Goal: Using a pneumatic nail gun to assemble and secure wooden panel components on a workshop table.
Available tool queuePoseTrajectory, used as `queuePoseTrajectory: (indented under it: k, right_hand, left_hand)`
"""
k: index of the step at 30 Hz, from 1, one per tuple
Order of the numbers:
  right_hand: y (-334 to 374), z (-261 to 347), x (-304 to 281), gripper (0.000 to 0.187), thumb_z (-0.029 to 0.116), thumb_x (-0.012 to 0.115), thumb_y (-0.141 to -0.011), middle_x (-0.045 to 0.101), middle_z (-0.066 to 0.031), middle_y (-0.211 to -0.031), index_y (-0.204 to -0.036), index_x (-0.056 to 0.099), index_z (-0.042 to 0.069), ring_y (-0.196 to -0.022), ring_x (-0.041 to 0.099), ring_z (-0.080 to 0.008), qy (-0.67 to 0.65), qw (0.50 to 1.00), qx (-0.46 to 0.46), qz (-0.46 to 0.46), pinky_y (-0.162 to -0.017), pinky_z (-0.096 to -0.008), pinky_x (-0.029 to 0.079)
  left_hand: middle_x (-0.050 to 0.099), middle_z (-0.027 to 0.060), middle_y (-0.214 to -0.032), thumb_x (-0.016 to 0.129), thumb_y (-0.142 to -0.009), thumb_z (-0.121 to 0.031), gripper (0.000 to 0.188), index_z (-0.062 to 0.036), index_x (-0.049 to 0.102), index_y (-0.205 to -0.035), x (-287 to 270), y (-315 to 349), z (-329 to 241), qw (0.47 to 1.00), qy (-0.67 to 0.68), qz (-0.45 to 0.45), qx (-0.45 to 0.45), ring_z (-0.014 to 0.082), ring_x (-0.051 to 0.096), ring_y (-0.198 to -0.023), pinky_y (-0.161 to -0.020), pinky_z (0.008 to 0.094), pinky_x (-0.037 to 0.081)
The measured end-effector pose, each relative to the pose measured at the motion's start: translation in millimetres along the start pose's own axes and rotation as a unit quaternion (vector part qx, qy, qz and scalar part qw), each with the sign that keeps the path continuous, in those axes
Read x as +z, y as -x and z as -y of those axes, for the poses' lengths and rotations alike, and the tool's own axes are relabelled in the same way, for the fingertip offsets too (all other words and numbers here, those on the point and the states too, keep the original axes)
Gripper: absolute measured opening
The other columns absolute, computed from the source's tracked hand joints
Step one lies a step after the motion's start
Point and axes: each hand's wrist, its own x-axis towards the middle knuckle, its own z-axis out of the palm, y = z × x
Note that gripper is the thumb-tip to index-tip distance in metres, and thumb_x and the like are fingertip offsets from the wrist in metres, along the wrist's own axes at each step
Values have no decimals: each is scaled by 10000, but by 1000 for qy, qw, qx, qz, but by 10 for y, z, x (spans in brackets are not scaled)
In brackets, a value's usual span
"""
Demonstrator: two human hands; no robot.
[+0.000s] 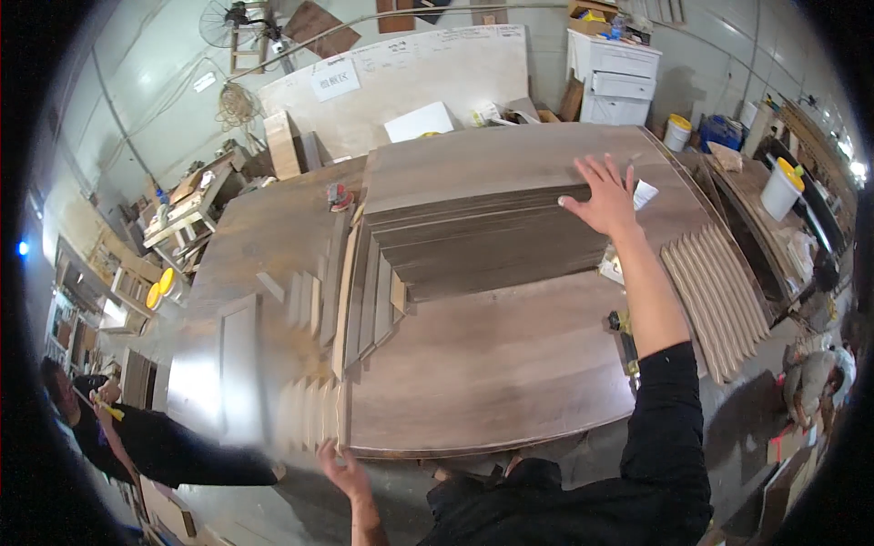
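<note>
My right hand is stretched over the top of a stack of wide dark-brown wood panels, fingers spread, nothing in it. Whether it touches the top panel I cannot tell. My left hand is low by the near edge of the worktable, its fingers apart and its palm bare. Closest to it are narrow upright boards at the table's front. More thin boards lean in a row against the stack's left side. A white paper shows beside my right wrist.
Wavy-edged strips lie on the right. A yellow-and-black tool rests near my right forearm. A red sander sits at the far left of the stack. At the left stands another person; someone else is low at the right.
</note>
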Motion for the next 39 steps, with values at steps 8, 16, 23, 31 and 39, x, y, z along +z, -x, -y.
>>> queuePoseTrajectory:
  k: [8, 16, 23, 31, 39]
  right_hand:
    - [127, 15, -265, 500, 231, 778, -788, 635, -7, -1326, -1275, 671, 191, -1241, 577, -233, -45, 985, -92, 139, -1049, -457, 432]
    - [1564, 331, -1546, 279, 95, 700, -817, 748, 60, -1054, -1063, 761, 210, -1017, 711, -155, -12, 974, -222, -48, -761, -299, 474]
    - [2635, 494, -1553, 273, 99, 711, -782, 751, 72, -1039, -1020, 764, 222, -993, 706, -108, -111, 960, -188, 174, -780, -279, 476]
    - [3237, 613, -1155, 373, 214, 795, -778, 696, -17, -1228, -1141, 736, 151, -1205, 613, -229, -137, 905, -97, 391, -958, -382, 481]
    - [4188, -195, -477, 501, 208, 772, -809, 630, -198, -1244, -1280, 650, 88, -1204, 566, -390, -87, 908, 295, 283, -1030, -467, 457]
  left_hand:
    - [653, 167, -1175, 635, -898, 1, 210, -18, 658, -1105, 857, -87, -1469, 989, 81, 68, 104, 337, 602, -1116, -968, 424, 479]
    - [589, 180, -1365, 324, -1017, -671, 768, -99, 341, -1530, 343, -1429, -1385, 596, 647, 368, -302, 364, 660, -1115, -906, 532, 566]
    - [695, 147, -1211, 571, -995, -412, 509, -34, 606, -1334, -25, -1008, -512, 727, 488, 278, -395, 298, 687, -1069, -901, 421, 577]
    - [713, 156, -1124, 663, -961, -262, 374, -46, 667, -1266, 697, -697, -23, 846, 146, 367, -357, 257, 677, -983, -848, 391, 539]
    - [616, 199, -1118, 682, -905, -195, 438, 35, 628, -1273, 762, -201, -317, 930, -101, 347, -72, 293, 650, -945, -848, 396, 523]
